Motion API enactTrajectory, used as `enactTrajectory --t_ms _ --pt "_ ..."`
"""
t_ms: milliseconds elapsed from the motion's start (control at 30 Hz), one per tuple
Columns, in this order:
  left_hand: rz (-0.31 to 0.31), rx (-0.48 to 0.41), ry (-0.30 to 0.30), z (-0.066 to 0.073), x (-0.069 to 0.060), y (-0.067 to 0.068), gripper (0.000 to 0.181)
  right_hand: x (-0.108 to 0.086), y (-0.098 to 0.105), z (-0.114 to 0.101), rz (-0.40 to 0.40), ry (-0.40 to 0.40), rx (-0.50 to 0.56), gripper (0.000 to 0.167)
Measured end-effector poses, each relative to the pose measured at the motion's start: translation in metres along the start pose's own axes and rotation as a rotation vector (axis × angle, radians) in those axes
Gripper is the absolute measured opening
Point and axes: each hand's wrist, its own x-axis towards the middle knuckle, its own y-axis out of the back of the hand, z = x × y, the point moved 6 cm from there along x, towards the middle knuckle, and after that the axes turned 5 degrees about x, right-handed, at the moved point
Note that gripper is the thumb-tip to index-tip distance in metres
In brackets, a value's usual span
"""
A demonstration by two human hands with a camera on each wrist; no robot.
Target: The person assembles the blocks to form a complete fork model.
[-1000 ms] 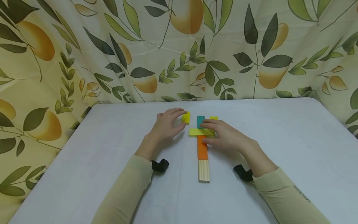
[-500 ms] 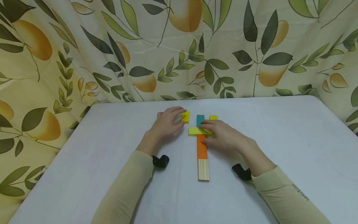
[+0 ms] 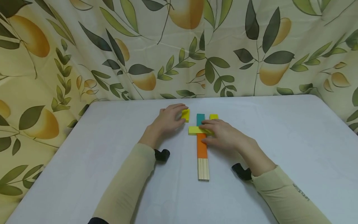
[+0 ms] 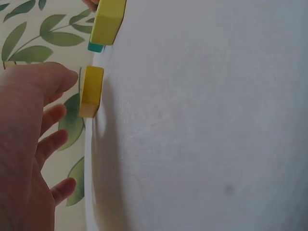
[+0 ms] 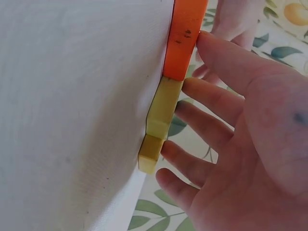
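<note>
In the head view my left hand [image 3: 171,118] is beside a small yellow block [image 3: 185,115], its fingers loosely bent. A narrow gap shows between thumb and yellow block [image 4: 91,91] in the left wrist view. My right hand [image 3: 222,133] lies over the row of blocks with its fingers fairly straight; the fingertips appear to touch it. This row has a teal block [image 3: 200,119] at the far end, a crosswise yellow-green block [image 3: 193,130], an orange block [image 3: 202,147] and a plain wood block [image 3: 203,169]. Another yellow block [image 3: 213,116] sits right of the teal one, partly hidden by my right hand.
A white-covered table [image 3: 265,115] carries everything. Behind it hangs a curtain [image 3: 179,77] printed with fruit and leaves. Black wrist-worn devices [image 3: 162,155] stick out near both cuffs.
My left hand has shifted slightly forward along the yellow block. A dark band has appeared on the left sleeve at the lower edge. The right hand and blocks stay in place.
</note>
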Motion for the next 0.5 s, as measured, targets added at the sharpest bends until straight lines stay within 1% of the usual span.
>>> enactTrajectory --t_ms 133,367,500 --pt "-0.015 -0.01 -0.002 -0.0038 0.0027 0.0009 0.054 0.0006 -0.0002 -0.0008 -0.007 0.002 -0.015 0.05" --pt "-0.064 -0.021 -0.004 -0.0078 0.0053 0.0005 0.057 0.001 -0.0011 -0.0001 -0.013 -0.015 -0.033 0.051" --pt "-0.075 -0.027 -0.019 -0.0081 0.0053 -0.0004 0.058 0.0001 -0.0019 0.0002 -0.011 -0.015 -0.041 0.052"
